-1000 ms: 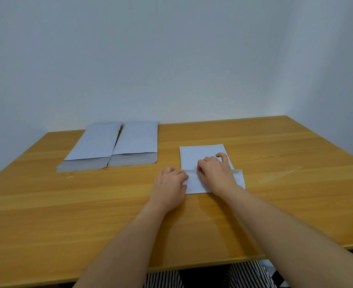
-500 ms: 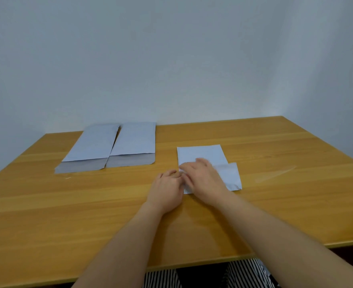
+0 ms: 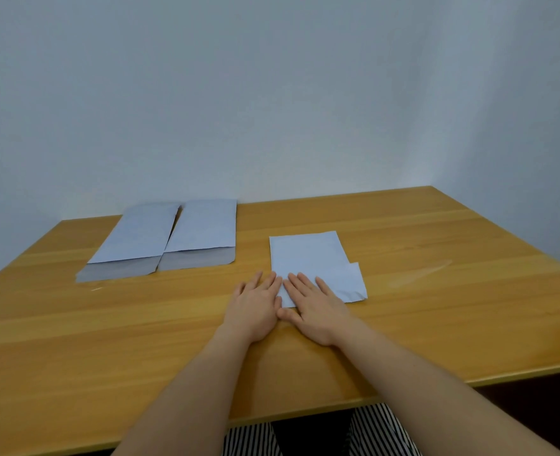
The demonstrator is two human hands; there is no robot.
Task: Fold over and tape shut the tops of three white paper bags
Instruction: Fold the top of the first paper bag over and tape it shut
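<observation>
A white paper bag (image 3: 311, 258) lies folded over in front of me on the wooden table (image 3: 436, 307). My right hand (image 3: 314, 307) lies flat on its near left part, fingers spread. Beside it, my left hand (image 3: 255, 307) rests flat at the bag's left edge, fingertips touching the paper. Two more white paper bags lie side by side at the far left, one further left (image 3: 137, 238) and one to its right (image 3: 202, 232), each with a flap folded at its near end. A strip of clear tape (image 3: 420, 274) sticks to the table at the right.
A pale wall stands close behind the table's far edge and along the right side. The table's near edge runs just below my forearms, with striped clothing visible under it. A small shiny scrap (image 3: 95, 288) lies near the left bags.
My right hand slid leftward along the folded bag and flattened out. The left hand opened from a loose curl to flat. The fold now lies pressed down.
</observation>
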